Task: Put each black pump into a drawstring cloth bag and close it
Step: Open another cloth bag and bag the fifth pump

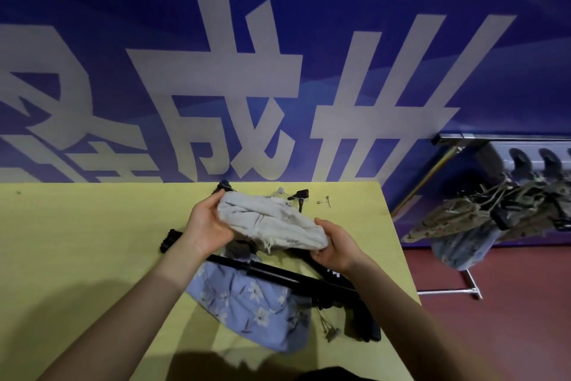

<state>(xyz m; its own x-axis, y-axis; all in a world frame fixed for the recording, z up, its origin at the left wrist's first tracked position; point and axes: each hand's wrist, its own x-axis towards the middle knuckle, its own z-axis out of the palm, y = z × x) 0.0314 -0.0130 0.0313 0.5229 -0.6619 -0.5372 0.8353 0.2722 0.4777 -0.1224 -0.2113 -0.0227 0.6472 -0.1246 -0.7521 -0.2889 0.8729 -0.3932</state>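
Both hands hold a pale cloth bag [272, 221] above the yellow table [77, 241].

Left hand [207, 226] grips its far end, right hand [335, 246] its near end; a black pump [278, 277] lies below across a blue flowered bag [250, 309].

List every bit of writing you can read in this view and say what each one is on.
"战" on the blue wall banner, in large pale characters.
"卅"-like character to its right: reading uncertain.
Left-hand character on the banner: cut off, unreadable.
White marking on a black pump by the right hand: too small to read.
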